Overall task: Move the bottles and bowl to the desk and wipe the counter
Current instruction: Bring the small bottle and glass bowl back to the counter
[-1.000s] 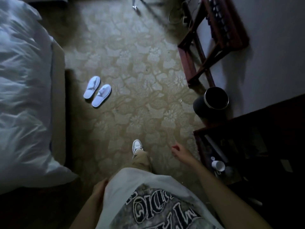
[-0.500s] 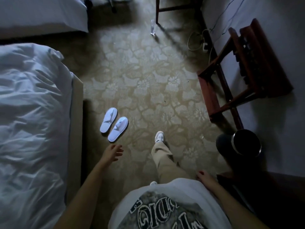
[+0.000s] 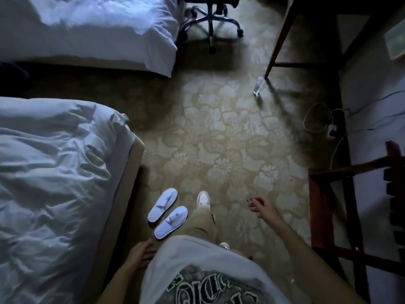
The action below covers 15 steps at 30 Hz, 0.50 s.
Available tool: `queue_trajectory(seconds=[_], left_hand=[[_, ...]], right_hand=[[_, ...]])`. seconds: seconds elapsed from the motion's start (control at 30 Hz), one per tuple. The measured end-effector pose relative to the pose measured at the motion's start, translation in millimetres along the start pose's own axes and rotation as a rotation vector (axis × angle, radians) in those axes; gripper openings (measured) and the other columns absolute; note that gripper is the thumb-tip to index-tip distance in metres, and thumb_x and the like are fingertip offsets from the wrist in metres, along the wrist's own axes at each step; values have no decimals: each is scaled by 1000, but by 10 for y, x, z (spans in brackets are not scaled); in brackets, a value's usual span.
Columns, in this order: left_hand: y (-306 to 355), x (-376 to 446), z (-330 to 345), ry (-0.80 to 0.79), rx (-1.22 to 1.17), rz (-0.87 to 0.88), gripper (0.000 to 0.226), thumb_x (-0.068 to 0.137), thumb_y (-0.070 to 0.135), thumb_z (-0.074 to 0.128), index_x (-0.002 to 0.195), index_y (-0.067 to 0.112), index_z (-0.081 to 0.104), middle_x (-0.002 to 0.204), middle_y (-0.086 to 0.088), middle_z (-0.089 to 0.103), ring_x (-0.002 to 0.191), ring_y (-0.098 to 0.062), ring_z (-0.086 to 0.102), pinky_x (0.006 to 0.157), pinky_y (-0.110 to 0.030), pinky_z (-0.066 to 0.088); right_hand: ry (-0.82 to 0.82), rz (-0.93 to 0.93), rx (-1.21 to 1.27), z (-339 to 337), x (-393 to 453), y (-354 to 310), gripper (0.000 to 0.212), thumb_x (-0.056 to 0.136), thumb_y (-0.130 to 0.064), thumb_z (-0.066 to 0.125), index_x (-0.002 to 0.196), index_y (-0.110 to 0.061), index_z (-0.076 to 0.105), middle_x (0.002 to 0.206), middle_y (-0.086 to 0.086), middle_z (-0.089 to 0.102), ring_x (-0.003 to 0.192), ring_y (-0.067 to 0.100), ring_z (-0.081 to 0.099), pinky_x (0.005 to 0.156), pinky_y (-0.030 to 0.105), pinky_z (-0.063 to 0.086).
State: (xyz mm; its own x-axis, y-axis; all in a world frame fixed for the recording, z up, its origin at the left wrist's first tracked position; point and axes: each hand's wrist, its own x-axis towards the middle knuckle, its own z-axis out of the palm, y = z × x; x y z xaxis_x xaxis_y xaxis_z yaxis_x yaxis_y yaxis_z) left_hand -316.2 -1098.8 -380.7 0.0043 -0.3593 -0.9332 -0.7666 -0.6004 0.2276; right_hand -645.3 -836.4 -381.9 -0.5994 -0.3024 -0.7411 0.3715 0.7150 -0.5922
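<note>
I look down at a dim patterned carpet while walking between a bed and the wall. My left hand (image 3: 142,253) hangs by my hip, holding nothing, its fingers loosely apart. My right hand (image 3: 259,205) swings out in front, holding nothing, with its fingers slightly curled. A clear plastic bottle (image 3: 258,84) stands on the carpet far ahead, beside a leg of the wooden desk (image 3: 279,40). The counter and the bowl are out of view.
A white bed (image 3: 54,183) fills the left, with a second bed (image 3: 98,29) beyond it. A pair of white slippers (image 3: 167,212) lies by my left foot. A wooden luggage rack (image 3: 333,216) stands at the right. An office chair (image 3: 211,16) and floor cables (image 3: 317,119) lie ahead.
I have walked forward along the carpet; the bin and the dark counter have left the view. My right hand swung forward and my left hand swung back to my hip. The desk leg and chair came into view.
</note>
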Motion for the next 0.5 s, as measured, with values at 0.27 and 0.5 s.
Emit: queue_trajectory(seconds=[0.27,0.5], left_hand=[[2734,781,597,-24,117,92,20,100,17,50,96,0,59,79,-18,64,55,-18,54,48,-21,38],[5553,776,1239,-124,299,486,24,100,32,52,103,10,61,94,-10,69,77,-19,64,62,-26,44]], right_hand=[[121,277,121,-507,1092,-740,23,100,-23,47,108,-6,61,95,9,68,79,21,62,63,28,43],[203,352,272,-1004,2012,-1601,18,97,-14,51,101,0,62,89,19,68,73,27,60,69,35,47]])
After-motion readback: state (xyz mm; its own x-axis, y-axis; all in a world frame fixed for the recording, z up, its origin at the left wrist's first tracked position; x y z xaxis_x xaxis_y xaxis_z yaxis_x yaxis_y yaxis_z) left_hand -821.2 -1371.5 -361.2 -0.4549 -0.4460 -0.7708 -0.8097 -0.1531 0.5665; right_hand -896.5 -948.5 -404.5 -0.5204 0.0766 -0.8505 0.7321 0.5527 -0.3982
